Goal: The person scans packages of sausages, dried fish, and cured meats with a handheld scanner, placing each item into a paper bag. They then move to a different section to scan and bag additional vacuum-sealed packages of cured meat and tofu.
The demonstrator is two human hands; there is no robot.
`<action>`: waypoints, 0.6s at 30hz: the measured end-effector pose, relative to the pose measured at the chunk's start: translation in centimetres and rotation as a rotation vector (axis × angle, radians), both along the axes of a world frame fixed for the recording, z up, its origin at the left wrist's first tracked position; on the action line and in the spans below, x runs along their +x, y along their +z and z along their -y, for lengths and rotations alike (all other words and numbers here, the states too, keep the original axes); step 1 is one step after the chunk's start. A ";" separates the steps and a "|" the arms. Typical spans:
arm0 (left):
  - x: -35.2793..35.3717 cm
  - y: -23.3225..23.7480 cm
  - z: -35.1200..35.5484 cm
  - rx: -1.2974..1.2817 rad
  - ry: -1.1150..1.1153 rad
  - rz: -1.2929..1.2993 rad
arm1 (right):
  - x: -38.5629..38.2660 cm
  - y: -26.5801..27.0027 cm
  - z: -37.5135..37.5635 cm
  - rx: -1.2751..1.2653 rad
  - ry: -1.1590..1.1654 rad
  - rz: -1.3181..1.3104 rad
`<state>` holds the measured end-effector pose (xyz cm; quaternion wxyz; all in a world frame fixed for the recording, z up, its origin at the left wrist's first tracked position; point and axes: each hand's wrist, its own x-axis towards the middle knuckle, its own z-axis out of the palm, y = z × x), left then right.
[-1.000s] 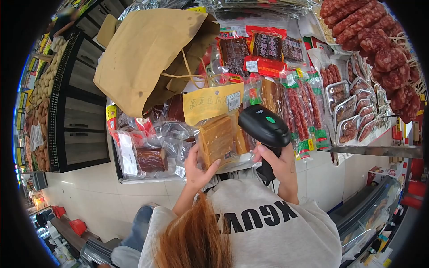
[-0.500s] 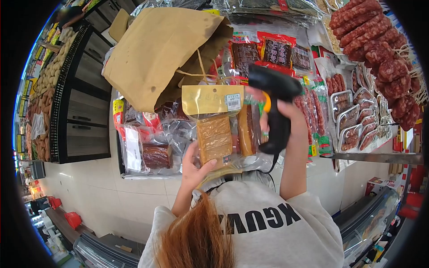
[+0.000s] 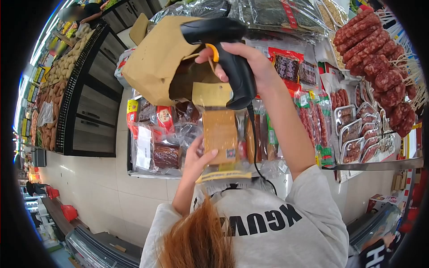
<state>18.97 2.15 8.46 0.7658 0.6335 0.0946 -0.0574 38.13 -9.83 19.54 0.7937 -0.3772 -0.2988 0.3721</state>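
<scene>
My left hand grips the lower left side of a clear plastic pack of a tan, block-shaped food, thumb across its front. The pack has a yellow card header, partly covered by the scanner handle. My right hand is closed around a black barcode scanner with a yellow trigger. Its head points left, above the pack. A black cable hangs from the handle. Just behind the pack, a brown paper bag with twisted handles lies tilted, its mouth partly hidden by the scanner and hand.
Packaged dark meat lies on the display table around the pack. Sausages hang at the right above trays of wrapped meat. At the left stands a dark cabinet with produce, and another person is beyond it.
My right hand has moved the scanner left and up, from beside the pack to over its header, covering the white label's place. The pack has shifted slightly right. The paper bag also appears shifted.
</scene>
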 end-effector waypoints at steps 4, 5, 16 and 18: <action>5.7 1.4 1.7 -0.137 0.361 0.052 | -0.6 2.3 -0.6 -0.024 0.022 0.012; 7.5 1.8 1.7 -0.147 0.458 0.069 | -0.9 2.1 -0.7 -0.030 0.015 -0.035; 20.3 -1.5 -2.1 -0.325 0.540 0.271 | -4.9 -4.3 1.5 -0.031 -0.074 -0.215; 20.3 -2.7 -2.4 -0.334 0.514 0.245 | -5.3 -5.1 1.7 -0.029 -0.062 -0.256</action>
